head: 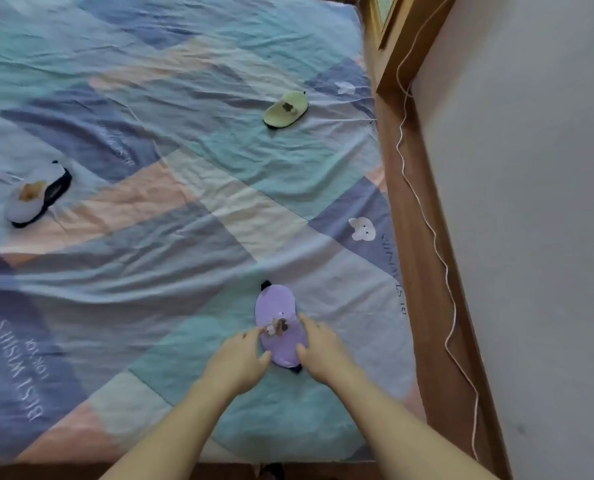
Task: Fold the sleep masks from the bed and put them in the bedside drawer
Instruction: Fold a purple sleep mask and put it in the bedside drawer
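A purple sleep mask (277,311) with a small animal patch lies on the bed near its front right corner. My left hand (238,358) touches its left edge with fingers spread, and my right hand (318,349) rests on its right edge, thumb pressed against the fabric. A pale green sleep mask (286,109) lies farther back on the right. A white sleep mask (37,195) with an orange patch and dark lining sits at the left. No drawer is in view.
The bed sheet (157,188) is a wrinkled patchwork of blue, teal and peach. A wooden bed frame (423,258) runs along the right side with a thin white cord (442,265) lying on it, next to a grey wall.
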